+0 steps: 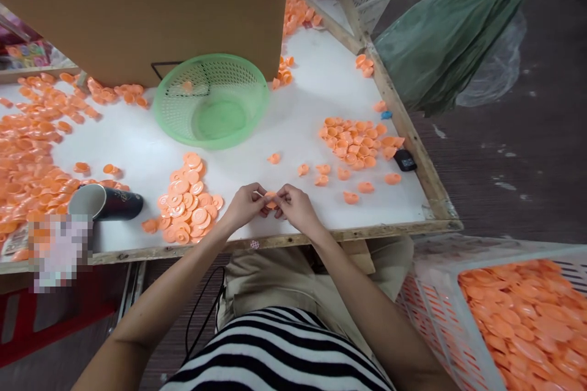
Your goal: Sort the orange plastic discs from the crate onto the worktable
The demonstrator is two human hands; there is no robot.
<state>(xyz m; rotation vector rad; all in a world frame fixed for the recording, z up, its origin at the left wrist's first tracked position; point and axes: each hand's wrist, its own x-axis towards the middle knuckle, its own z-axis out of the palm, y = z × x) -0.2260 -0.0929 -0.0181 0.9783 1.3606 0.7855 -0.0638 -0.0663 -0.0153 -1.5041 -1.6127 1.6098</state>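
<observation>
Near the table's front edge, my left hand (248, 204) and my right hand (293, 206) meet, both pinching one small orange plastic piece (271, 199) between them. Fingers cover much of it, so its full shape is hidden. Left of my hands lies a heap of flat round orange discs (188, 198). To the right sits a cluster of small orange plastic cups (353, 142), each with a pointed side, and several loose ones (351, 197) are scattered nearer to me. A single orange cup (274, 159) rests just beyond my fingers.
A green mesh basket (211, 104) stands before a large cardboard box (183, 6). On the left, a dark cup (121, 203) lies on its side by a big orange pile (27, 159). Wooden strips (403, 134) edge the table. A white crate (440, 293) of orange parts stands at lower right.
</observation>
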